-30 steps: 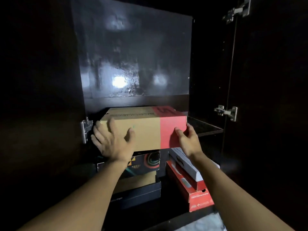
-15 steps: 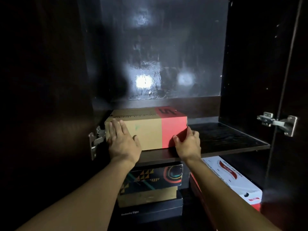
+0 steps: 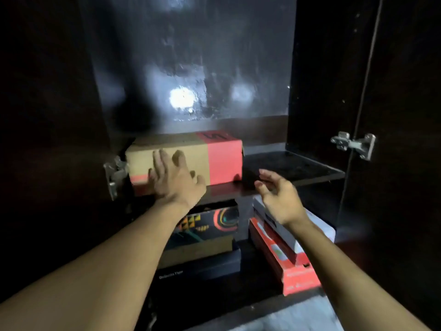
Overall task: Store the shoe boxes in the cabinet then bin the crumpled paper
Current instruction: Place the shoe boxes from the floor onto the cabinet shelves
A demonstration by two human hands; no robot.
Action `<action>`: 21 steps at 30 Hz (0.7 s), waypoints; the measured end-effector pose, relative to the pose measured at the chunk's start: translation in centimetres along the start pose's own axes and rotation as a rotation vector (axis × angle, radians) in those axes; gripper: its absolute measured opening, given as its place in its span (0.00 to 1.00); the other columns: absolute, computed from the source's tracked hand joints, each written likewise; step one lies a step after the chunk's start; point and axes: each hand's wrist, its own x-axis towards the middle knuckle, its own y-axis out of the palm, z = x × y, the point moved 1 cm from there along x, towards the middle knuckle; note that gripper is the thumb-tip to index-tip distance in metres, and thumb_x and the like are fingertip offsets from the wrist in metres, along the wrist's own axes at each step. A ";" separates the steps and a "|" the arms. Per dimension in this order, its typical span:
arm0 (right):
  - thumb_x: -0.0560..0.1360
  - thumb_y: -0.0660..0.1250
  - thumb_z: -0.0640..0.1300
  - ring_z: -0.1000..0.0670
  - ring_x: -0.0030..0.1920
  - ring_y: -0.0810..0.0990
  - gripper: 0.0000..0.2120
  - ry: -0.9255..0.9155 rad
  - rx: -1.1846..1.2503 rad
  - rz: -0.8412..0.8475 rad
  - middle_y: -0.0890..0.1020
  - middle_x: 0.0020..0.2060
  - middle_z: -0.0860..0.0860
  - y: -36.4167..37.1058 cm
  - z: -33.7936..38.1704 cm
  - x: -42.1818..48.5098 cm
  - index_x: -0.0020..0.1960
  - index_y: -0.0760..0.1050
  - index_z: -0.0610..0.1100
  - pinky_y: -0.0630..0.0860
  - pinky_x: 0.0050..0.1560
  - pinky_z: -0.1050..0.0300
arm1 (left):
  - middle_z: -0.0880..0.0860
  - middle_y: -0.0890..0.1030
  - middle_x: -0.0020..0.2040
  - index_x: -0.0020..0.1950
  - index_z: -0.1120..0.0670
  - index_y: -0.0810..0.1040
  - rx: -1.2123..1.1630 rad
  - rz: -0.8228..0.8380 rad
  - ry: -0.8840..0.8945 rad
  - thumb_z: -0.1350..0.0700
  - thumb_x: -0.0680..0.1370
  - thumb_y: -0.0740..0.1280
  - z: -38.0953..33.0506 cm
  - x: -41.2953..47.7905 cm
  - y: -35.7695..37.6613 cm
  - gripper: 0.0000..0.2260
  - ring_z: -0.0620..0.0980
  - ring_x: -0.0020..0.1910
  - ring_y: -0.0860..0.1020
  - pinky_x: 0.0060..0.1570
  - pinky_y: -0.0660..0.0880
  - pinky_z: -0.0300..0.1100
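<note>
A tan and red shoe box (image 3: 214, 158) sits on the left side of the dark cabinet shelf (image 3: 291, 168). My left hand (image 3: 176, 180) lies flat against the box's front face with straight fingers. My right hand (image 3: 279, 194) hovers open in front of the shelf edge, just right of the box and apart from it. Below the shelf, a patterned black box (image 3: 210, 223) rests on a tan box (image 3: 198, 252) and a black box (image 3: 202, 268). To their right a white box (image 3: 317, 228) lies on a red box (image 3: 286, 261). No crumpled paper is in view.
The cabinet's dark doors stand open on both sides, with metal hinges at the left (image 3: 114, 173) and right (image 3: 353, 144). The glossy back panel (image 3: 195, 68) reflects a light. The right half of the shelf is bare. A pale floor strip (image 3: 298, 318) shows at the bottom.
The box has slid deeper onto the shelf. My right hand has let go of its red end and drawn back to the right. My left hand stays pressed on the front.
</note>
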 end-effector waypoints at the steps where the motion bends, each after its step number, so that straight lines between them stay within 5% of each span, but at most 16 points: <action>1: 0.79 0.67 0.43 0.55 0.60 0.79 0.16 -0.001 -0.040 -0.045 0.81 0.59 0.52 -1.0 -0.3 -1.7 0.66 0.76 0.46 0.73 0.66 0.53 | 0.62 0.60 0.75 0.73 0.55 0.64 -0.056 -0.038 0.083 0.45 0.74 0.63 -1.3 -1.2 0.1 0.30 0.59 0.77 0.52 0.72 0.59 0.53; 5: 0.80 0.65 0.49 0.55 0.60 0.78 0.15 0.077 -0.217 -0.165 0.80 0.61 0.53 -5.8 -2.6 -9.8 0.65 0.76 0.48 0.75 0.63 0.52 | 0.55 0.79 0.60 0.62 0.52 0.77 -0.413 0.089 0.337 0.48 0.76 0.64 -7.0 -7.2 2.2 0.17 0.57 0.62 0.75 0.58 0.74 0.48; 11: 0.78 0.64 0.49 0.53 0.58 0.80 0.15 0.322 -0.511 -0.328 0.80 0.59 0.52 -13.7 -7.1 -23.8 0.64 0.77 0.49 0.76 0.60 0.54 | 0.50 0.83 0.48 0.49 0.49 0.80 -0.733 0.577 0.567 0.50 0.75 0.64 -14.7 -18.7 7.7 0.07 0.53 0.48 0.80 0.50 0.78 0.48; 17: 0.78 0.64 0.49 0.45 0.64 0.76 0.17 0.662 -0.789 -0.443 0.77 0.64 0.48 -21.7 -8.6 -38.2 0.66 0.75 0.49 0.73 0.62 0.49 | 0.50 0.81 0.49 0.57 0.49 0.81 -0.864 1.029 0.593 0.49 0.77 0.66 -21.8 -32.8 10.0 0.10 0.51 0.50 0.80 0.49 0.73 0.39; 21: 0.76 0.63 0.52 0.41 0.64 0.75 0.19 0.850 -0.899 -0.670 0.76 0.64 0.45 -26.8 -9.1 -45.2 0.66 0.75 0.49 0.72 0.62 0.45 | 0.58 0.81 0.56 0.63 0.55 0.78 -0.855 1.257 0.561 0.51 0.79 0.65 -25.2 -41.9 10.5 0.15 0.55 0.51 0.79 0.44 0.68 0.37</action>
